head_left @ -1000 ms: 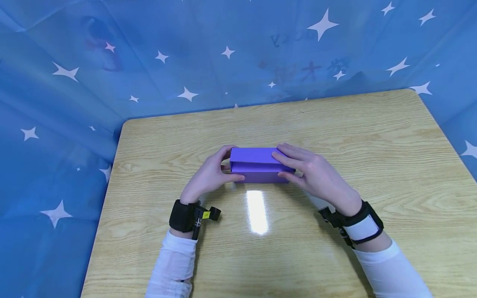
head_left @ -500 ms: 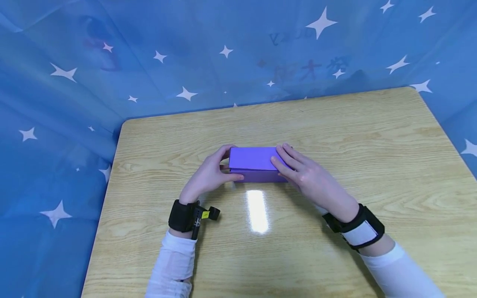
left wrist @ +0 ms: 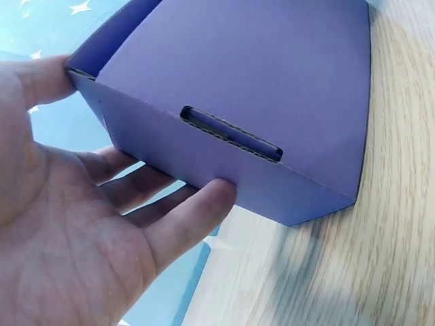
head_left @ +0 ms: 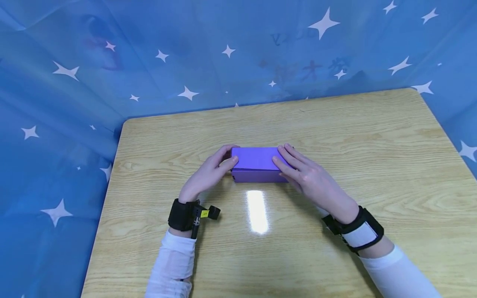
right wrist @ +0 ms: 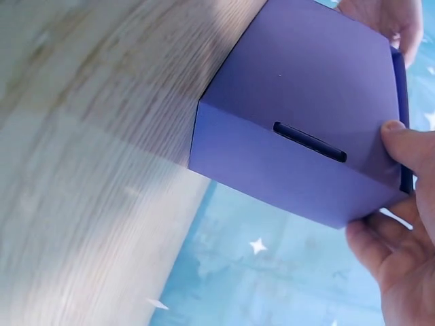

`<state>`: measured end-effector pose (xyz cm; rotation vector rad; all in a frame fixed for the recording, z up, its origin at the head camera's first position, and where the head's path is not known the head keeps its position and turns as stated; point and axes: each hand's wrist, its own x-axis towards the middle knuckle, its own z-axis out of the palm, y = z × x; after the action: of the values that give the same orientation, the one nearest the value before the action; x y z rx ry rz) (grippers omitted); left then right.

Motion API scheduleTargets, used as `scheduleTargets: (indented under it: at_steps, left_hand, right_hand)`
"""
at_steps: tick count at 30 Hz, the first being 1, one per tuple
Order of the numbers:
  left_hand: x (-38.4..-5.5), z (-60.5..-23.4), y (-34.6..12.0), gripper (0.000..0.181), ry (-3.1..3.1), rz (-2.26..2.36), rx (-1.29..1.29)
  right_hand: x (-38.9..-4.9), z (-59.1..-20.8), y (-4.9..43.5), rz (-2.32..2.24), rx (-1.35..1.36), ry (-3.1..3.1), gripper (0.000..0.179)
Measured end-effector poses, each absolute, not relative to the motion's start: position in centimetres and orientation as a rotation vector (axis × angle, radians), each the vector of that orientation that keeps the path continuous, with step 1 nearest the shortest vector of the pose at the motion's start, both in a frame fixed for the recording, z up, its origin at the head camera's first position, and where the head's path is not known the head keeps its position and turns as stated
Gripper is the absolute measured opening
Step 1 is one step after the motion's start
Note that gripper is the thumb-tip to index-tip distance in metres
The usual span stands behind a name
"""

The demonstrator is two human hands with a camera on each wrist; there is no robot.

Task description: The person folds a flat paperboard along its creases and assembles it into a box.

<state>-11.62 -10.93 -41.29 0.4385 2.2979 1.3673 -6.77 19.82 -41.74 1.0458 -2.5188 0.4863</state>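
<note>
A purple cardboard box (head_left: 257, 176) rests on the table between both hands, its long front side toward me. Its lid (head_left: 255, 158) is folded down over the top, with a thin dark line under the front edge. At the left end, my left hand (head_left: 208, 171) has its thumb on the lid's corner and its fingers around the end and back. My right hand (head_left: 311, 178) lays its fingers on the lid's right end, while its thumb (right wrist: 404, 142) presses the front face. Narrow slots show low on the box in both wrist views.
The wood-grain table (head_left: 372, 136) spreads around the box, with a bright light reflection in front of it. Behind and to the left hangs a blue curtain (head_left: 223, 25) with white stars. Each wrist wears a black strap with a small camera.
The lid has come down from raised at the front to lying over the box, the right hand moving with it. The left thumb has shifted from the front face up onto the lid.
</note>
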Motion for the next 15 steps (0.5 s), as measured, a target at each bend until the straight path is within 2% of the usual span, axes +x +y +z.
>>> scheduleTargets:
  at_steps: [9,15]
  left_hand:
    - [-11.71,-41.29,-10.85,0.052,2.205,1.432,0.448]
    - [-11.5,-41.23,-10.6,0.054,2.228,1.431,0.394]
  right_hand:
    - [-6.7,-41.79,19.72,0.502,1.014,-2.517,0.064]
    - [-6.53,-41.54,19.18,0.731,0.89,-2.562,0.057]
